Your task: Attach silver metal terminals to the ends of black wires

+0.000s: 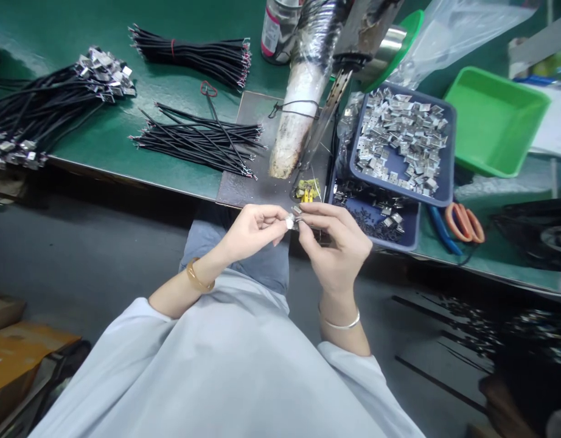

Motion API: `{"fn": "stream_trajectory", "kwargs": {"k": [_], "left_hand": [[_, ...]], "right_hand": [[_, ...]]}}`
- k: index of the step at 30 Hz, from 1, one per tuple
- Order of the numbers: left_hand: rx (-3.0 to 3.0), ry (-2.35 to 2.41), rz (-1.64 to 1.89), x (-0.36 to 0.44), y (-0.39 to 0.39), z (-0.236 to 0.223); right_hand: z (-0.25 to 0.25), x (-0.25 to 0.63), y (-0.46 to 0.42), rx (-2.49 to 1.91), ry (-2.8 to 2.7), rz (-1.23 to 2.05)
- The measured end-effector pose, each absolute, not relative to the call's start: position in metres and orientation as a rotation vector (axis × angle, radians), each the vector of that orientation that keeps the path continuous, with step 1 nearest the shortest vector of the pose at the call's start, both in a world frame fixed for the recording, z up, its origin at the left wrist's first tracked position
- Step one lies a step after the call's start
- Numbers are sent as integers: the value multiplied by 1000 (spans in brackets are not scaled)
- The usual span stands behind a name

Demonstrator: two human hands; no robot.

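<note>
My left hand (pixel 250 231) and my right hand (pixel 337 243) meet just below the bench edge, fingertips pinched together on a small silver metal clip (pixel 293 220). Each wrist carries a bangle. Above the hands a dark metal plate (pixel 253 182) lies on the green bench. On the plate stands a taped, grimy tool post (pixel 299 115). A small yellow part (pixel 308 191) sits at its foot. To the right a blue tray (pixel 447 176) holds several silver clips. A second blue tray (pixel 408 234) below it holds dark small parts.
Bundles of black wires lie on the bench: one loose fan (pixel 198 140), one tied bundle (pixel 193 55), and a bundle with metal ends (pixel 56 103) at the left. A green bin (pixel 494 121), orange-handled scissors (pixel 463 222) and a plastic bag (pixel 463 30) sit right. Cardboard boxes (pixel 20 353) stand on the floor.
</note>
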State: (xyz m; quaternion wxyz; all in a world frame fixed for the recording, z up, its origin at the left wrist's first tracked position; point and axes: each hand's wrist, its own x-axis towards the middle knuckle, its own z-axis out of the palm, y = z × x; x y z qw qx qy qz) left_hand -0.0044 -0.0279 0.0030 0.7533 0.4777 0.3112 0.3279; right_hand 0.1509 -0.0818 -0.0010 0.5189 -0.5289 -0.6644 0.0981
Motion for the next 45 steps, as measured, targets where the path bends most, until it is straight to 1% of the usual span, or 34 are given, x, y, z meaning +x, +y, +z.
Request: {"fn": "stream_trajectory", "kwargs": {"k": [3, 5, 10, 13, 17, 22, 25, 28, 30, 35, 37, 45], "left_hand": [[977, 629, 724, -6, -27, 2], [947, 632, 763, -5, -28, 1], [963, 704, 904, -3, -29, -2], [984, 734, 947, -2, -30, -4], [1019, 737, 973, -1, -31, -7], [1018, 779, 1053, -1, -30, -14], [1024, 814, 1067, 0, -29, -15], [1033, 812, 1049, 2, -28, -13], [1038, 806, 1033, 2, -27, -10], [1064, 857, 1002, 3, -24, -5], [1073, 861, 1019, 3, -23, -6], [1096, 874, 1096, 7, -17, -10]], "right_hand": [[-6, 152, -78, -1177, -1443, 584], [-8, 151, -75, -1154, -1363, 649], [-7, 142, -79, -1154, -1201, 361], [-7, 140, -83, -1133, -1280, 215], [-11, 138, -86, -1185, -1418, 110], [-13, 137, -83, -1242, -1397, 124], [-12, 138, -82, -1243, -1367, 17], [-14, 138, -80, -1186, -1473, -54], [-17, 137, -78, -1168, -1486, -9], [-24, 136, -71, -1190, -1308, 225], [-24, 137, -69, -1195, -1305, 240], [-24, 141, -60, -1225, -1599, -144]]}}
